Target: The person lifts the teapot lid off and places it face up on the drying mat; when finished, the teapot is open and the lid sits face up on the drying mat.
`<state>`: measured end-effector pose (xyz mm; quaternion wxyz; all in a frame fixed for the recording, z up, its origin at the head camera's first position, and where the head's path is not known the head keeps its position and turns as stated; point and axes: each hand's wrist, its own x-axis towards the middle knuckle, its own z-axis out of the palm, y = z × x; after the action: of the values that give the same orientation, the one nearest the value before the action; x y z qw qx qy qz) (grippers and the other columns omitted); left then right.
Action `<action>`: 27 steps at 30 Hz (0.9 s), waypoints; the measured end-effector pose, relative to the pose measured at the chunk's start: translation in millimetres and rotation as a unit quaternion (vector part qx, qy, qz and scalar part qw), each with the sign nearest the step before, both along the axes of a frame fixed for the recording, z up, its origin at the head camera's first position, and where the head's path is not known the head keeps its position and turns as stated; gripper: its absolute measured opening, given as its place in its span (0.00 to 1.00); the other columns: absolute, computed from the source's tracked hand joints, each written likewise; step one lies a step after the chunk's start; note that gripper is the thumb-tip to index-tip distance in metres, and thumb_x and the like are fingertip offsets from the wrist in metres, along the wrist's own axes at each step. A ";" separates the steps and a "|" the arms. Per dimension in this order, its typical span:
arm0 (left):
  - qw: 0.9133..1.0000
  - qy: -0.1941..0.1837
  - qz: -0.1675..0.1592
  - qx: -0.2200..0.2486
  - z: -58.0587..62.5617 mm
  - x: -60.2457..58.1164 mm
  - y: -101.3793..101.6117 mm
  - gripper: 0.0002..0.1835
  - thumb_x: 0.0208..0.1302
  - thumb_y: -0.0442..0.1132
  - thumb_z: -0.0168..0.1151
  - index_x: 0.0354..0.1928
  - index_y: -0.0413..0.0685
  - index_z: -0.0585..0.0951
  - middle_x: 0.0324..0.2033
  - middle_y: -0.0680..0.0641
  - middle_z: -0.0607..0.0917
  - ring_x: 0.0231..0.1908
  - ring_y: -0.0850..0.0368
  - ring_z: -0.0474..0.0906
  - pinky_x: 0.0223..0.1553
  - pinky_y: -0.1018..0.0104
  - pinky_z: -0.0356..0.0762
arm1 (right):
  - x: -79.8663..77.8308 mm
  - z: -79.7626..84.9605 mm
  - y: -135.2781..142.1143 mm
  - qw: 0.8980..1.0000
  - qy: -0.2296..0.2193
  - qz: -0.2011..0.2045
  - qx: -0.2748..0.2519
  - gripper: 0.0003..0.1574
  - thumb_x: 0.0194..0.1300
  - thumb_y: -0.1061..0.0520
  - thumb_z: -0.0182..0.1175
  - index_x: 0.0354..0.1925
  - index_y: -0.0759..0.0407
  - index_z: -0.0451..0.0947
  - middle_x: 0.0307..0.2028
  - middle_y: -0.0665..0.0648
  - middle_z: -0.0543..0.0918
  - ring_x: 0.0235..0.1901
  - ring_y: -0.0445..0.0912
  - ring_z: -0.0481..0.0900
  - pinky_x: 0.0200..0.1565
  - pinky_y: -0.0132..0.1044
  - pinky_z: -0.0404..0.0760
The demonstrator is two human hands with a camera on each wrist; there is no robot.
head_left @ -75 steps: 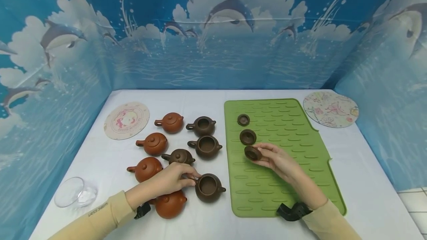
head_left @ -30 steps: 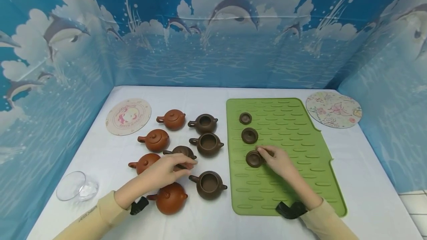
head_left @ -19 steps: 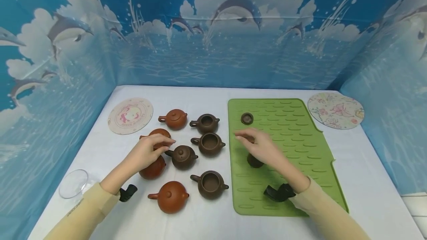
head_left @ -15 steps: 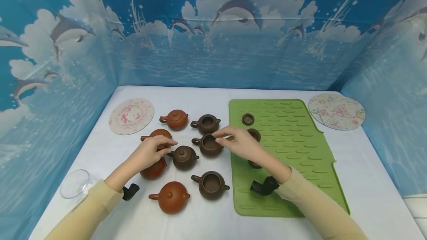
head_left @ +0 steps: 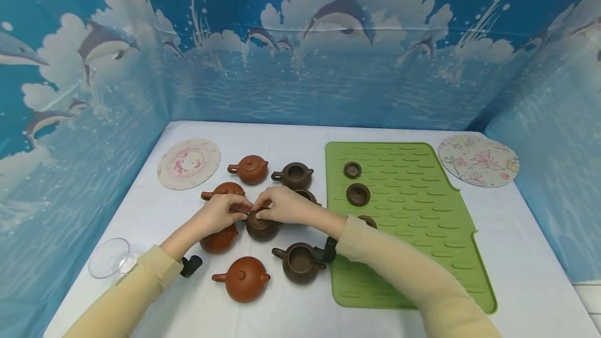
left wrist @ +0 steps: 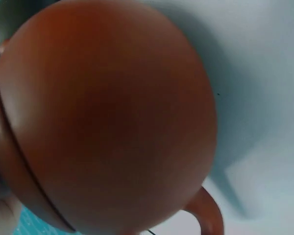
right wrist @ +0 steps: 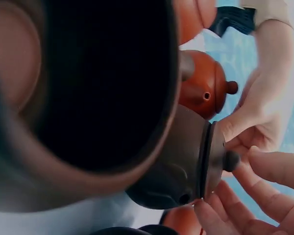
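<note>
A lidded dark brown teapot (head_left: 264, 229) stands between my two hands. My left hand (head_left: 218, 219) is at its handle side with fingers curled; the handle is hidden. Over the lid is my right hand (head_left: 286, 205), thumb and fingers bent around it. The right wrist view shows the teapot lid (right wrist: 217, 159), its thumb close to the knob (right wrist: 231, 160) and its fingertips at the rim. Reddish-brown teapots (head_left: 245, 279) stand near my left hand, one filling the left wrist view (left wrist: 112, 117). Lidless dark teapots (head_left: 300, 260) stand to the right.
Three dark lids lie in a column on the green mat (head_left: 413, 270), the nearest lid (head_left: 368, 220) partly behind my right arm. A clear glass (head_left: 109, 258) lies at left. Round patterned mats (head_left: 189, 164) occupy both far corners of the white table (head_left: 188, 306).
My right hand released a lid on the green mat and moved left, over the lidless teapots, to the lidded dark teapot. My left hand shifted from the front lidless teapot to the lidded one.
</note>
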<state>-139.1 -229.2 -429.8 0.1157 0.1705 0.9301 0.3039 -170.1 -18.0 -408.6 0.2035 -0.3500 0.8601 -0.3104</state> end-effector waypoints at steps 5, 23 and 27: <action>1.000 -0.004 0.015 -0.007 -2.8 1.4 -1.6 0.11 0.60 0.33 0.69 0.45 0.46 0.86 0.41 0.47 0.89 0.43 0.53 0.86 0.45 0.57 0.84 | 4.5 1.5 -7.5 0.998 0.060 0.013 0.031 0.07 0.63 0.55 0.68 0.40 0.54 0.86 0.42 0.53 0.83 0.44 0.44 0.79 0.48 0.34 0.79; 1.000 0.017 0.020 -0.014 -5.6 2.9 -0.4 0.11 0.59 0.34 0.70 0.44 0.47 0.88 0.40 0.49 0.90 0.46 0.50 0.84 0.50 0.51 0.82 | -10.1 2.5 35.2 0.964 -0.152 -0.134 -0.172 0.15 0.71 0.59 0.58 0.53 0.63 0.79 0.51 0.62 0.83 0.48 0.49 0.84 0.49 0.35 0.84; 0.999 0.020 0.026 -0.016 -6.3 4.1 0.4 0.12 0.58 0.34 0.70 0.45 0.48 0.88 0.40 0.49 0.90 0.49 0.48 0.83 0.52 0.49 0.81 | -21.8 7.1 73.5 0.892 -0.297 -0.196 -0.279 0.22 0.74 0.64 0.52 0.62 0.73 0.69 0.57 0.69 0.77 0.50 0.51 0.84 0.56 0.37 0.81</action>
<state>-135.0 -228.8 -436.1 0.0919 0.1501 0.9413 0.2882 -191.9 55.6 -401.5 0.2788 -0.1080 0.6887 -0.6606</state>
